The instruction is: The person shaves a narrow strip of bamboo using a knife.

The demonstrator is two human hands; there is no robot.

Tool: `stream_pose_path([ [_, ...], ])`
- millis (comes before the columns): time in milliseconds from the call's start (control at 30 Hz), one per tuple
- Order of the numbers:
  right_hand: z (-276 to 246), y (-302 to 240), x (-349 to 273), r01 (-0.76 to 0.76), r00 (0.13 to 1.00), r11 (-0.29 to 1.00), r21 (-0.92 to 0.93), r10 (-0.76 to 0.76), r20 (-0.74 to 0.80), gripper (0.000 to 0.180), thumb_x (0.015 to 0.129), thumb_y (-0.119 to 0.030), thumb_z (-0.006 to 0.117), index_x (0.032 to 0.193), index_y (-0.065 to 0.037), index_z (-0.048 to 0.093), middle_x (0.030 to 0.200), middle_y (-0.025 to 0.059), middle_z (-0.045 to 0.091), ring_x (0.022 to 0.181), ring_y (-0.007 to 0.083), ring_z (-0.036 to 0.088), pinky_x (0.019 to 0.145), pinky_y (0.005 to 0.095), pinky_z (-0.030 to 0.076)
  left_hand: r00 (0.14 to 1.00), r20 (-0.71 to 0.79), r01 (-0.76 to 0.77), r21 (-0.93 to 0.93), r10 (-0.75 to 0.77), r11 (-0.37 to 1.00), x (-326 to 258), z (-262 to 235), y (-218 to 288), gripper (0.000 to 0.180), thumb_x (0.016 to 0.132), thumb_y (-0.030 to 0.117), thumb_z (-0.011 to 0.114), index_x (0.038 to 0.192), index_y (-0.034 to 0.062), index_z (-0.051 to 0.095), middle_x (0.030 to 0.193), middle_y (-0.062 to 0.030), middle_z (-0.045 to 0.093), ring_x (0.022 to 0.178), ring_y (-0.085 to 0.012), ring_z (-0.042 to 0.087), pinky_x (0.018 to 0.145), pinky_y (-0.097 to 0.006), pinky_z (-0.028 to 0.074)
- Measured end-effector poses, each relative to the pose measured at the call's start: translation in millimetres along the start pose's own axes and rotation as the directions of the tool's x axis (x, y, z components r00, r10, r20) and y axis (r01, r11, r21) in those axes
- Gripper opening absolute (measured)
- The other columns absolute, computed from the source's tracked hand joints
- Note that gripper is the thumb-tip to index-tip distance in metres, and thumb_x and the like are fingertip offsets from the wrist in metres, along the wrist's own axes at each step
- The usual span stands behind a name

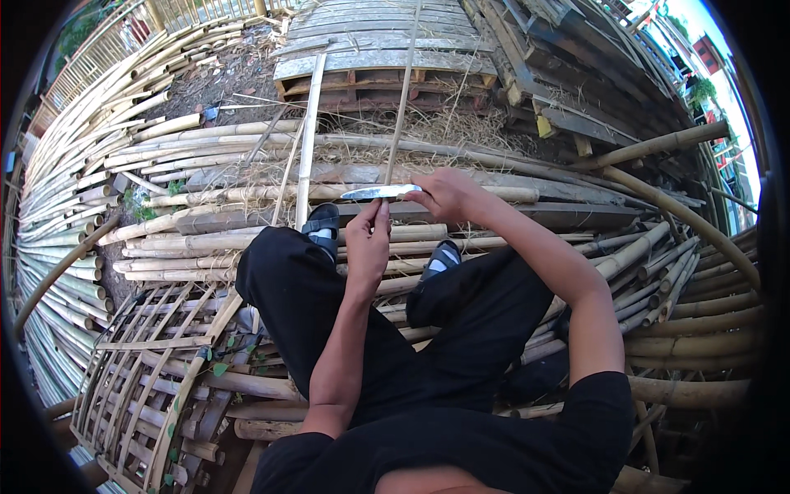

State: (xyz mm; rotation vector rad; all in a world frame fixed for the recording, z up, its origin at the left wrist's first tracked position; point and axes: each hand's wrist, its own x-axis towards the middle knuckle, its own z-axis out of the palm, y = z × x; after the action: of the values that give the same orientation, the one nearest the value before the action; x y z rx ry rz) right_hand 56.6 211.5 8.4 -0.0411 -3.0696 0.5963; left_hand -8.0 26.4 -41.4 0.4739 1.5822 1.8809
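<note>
Black shirt [502,449], right hand [443,194] clenched round knife [374,193]

A: Where's the cam?
B: On wearer's head: wide fisheye, looking down & fwd.
A: How near?
B: Shirt [527,445] v. close, btm ctr; L hand [368,244] & R hand [446,196] near, mid-frame; pallet [362,60] farther, top ctr.

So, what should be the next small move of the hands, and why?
Probably a light, careful stroke of the knife along the thin strip, away from the left hand: the right hand grips the knife, which crosses the thin strip in this view, and the left hand pinches the thin strip close by, on the person's side.
</note>
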Motion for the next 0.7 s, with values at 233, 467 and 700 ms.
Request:
stream_pose_path([
  [233, -32.0, 58.4, 10.5, -0.288, 0.91, 0.953, 0.093, 0.302, -0.283, 0.045, 0.098, -0.044, 0.045, 0.088, -0.004, 0.065, 0.065, 0.0203, 0.059, 0.065, 0.0383, 0.061, 0.057, 0.0464, 0.045, 0.99, 0.032, 0.143, -0.105, -0.14, 0.984, -12.0, 0.2, 18.0, 0.023, 0.102, 0.015, 0.048, 0.116, 0.0017, 0.06, 0.062, 0.01, 0.034, 0.047, 0.002, 0.027, 0.039, -0.018, 0.019],
  [467, -31.3, 7.1, 2.6, -0.217, 0.956, 0.935, 0.279, 0.262, -0.133, 0.048, 0.099, -0.043, 0.045, 0.086, 0.0, 0.061, 0.065, 0.0211, 0.057, 0.064, 0.0396, 0.058, 0.06, 0.0448, 0.043, 0.998, -0.053, 0.026, -0.026, -0.027, 0.999, -3.5, 6.8, 15.2, 0.024, 0.101, 0.014, 0.05, 0.114, -0.0016, 0.063, 0.066, 0.0084, 0.037, 0.058, -0.001, 0.029, 0.048, -0.021, 0.023],
  [700, 6.2, -2.7, -0.4, -0.008, 0.99, 0.997, 0.08, 0.019, -0.142, 0.052, 0.097, -0.049, 0.044, 0.085, -0.001, 0.062, 0.069, 0.0221, 0.061, 0.069, 0.0423, 0.061, 0.065, 0.0495, 0.047, 0.991, -0.116, -0.044, 0.148, 0.061, 0.988, -3.8, 6.9, 0.6, 0.028, 0.1, 0.016, 0.053, 0.115, -0.0038, 0.064, 0.07, 0.0049, 0.046, 0.063, -0.0023, 0.037, 0.053, -0.021, 0.03],
])
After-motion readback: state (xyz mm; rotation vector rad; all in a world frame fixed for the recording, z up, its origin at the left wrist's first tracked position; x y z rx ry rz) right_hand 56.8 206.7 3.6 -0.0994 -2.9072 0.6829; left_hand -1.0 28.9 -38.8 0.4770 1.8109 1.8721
